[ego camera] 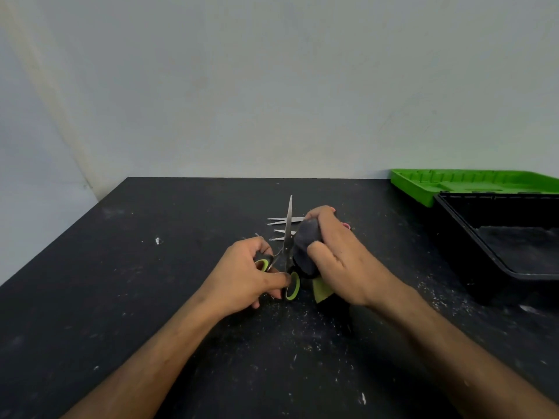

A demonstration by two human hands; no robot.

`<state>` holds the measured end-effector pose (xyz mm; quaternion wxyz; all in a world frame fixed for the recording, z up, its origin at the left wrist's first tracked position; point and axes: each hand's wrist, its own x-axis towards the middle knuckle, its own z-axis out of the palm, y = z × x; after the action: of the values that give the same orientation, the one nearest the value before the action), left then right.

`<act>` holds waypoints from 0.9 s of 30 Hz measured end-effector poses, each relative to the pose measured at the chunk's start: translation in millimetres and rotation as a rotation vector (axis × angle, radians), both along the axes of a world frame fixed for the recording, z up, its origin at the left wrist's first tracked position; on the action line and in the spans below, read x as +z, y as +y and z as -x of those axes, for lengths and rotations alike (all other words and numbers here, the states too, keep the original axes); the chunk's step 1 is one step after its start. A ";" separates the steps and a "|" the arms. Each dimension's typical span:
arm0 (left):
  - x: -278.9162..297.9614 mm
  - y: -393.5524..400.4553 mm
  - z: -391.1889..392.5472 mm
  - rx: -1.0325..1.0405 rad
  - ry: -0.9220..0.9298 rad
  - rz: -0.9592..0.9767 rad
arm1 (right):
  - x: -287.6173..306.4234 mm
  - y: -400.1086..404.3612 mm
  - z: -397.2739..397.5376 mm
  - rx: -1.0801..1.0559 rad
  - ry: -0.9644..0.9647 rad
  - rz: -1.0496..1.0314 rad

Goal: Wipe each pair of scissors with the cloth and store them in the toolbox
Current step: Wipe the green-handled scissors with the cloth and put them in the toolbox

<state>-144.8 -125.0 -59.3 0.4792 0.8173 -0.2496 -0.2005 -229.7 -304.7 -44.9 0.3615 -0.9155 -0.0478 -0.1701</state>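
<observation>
My left hand (246,275) grips the black-and-green handles of a pair of scissors (289,234), blades pointing up and away from me. My right hand (335,255) is closed around a dark grey cloth (307,247) with a green corner, held against the right side of the blades near the pivot. Behind my hands, other scissors (282,220) lie on the black table (151,267); only their silver blade tips and a bit of pink handle show. The black toolbox (472,252) stands open at the right, with its green lid (423,189) tipped back.
The table top is speckled with white flecks and scraps. A pale wall runs along the table's far edge. The toolbox takes up the right side up to the frame edge.
</observation>
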 end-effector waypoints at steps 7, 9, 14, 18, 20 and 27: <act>0.8 -1.1 4.8 0.027 -0.106 -0.039 | -11.5 -0.5 -9.2 -0.036 -0.135 0.238; 2.5 -0.5 6.1 0.016 -0.136 -0.051 | -6.3 0.0 -11.7 -0.066 -0.181 0.250; 4.2 1.5 8.1 -0.031 -0.151 -0.057 | 22.8 -14.8 -29.5 -0.139 -0.251 0.241; 5.7 0.6 7.0 -0.010 -0.109 -0.063 | 36.6 -22.6 -39.0 -0.198 -0.256 0.214; 6.1 1.4 4.5 0.012 -0.063 -0.067 | 39.3 -21.6 -34.8 -0.283 -0.274 0.165; 5.3 2.3 1.3 0.030 -0.018 -0.021 | 6.0 7.7 -12.8 -0.052 -0.188 0.305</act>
<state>-146.1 -122.7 -54.0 0.4713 0.8276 -0.2393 -0.1886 -217.0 -297.0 -38.9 0.2079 -0.9407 -0.0831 -0.2549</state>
